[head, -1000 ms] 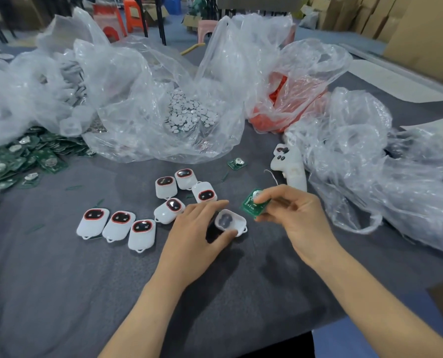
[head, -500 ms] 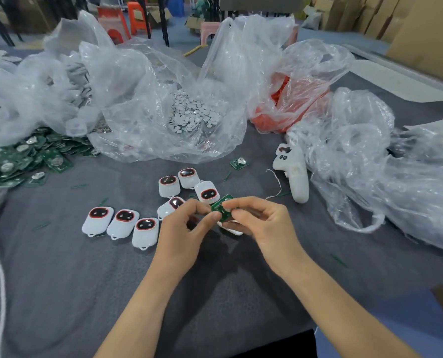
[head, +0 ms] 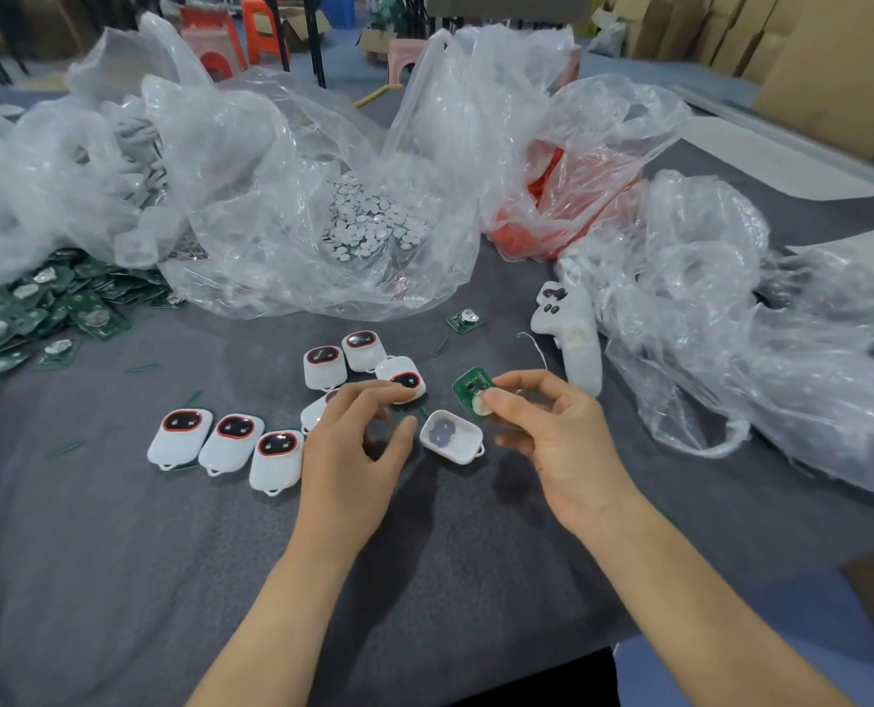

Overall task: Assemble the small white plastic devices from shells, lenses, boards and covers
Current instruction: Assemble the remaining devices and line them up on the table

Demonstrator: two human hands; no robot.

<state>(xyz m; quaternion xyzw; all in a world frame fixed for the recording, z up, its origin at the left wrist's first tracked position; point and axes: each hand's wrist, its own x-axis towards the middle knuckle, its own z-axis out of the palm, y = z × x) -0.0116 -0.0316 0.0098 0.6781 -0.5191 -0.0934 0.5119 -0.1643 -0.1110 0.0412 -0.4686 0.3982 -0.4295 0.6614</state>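
An open white shell [head: 451,435] lies hollow side up on the grey cloth between my hands. My right hand [head: 552,436] pinches a small green circuit board [head: 472,388] with a silver coin cell, just above and right of the shell. My left hand [head: 355,451] hovers left of the shell with fingers loosely curled and holds nothing. Several white devices with red-rimmed dark lenses [head: 231,441] lie in a row and a cluster [head: 358,359] to the left and behind.
Clear plastic bags hold round grey discs [head: 368,222], white parts [head: 67,160] and red parts [head: 567,196]. Green boards are piled [head: 27,308] at far left; one loose board [head: 464,318] and a white controller [head: 572,334] lie behind. More crumpled plastic [head: 730,324] fills the right.
Both hands held the board together over the shell half a second ago. Now they have parted: my right hand lifted the board to the right, my left hand let go, and the shell is uncovered.
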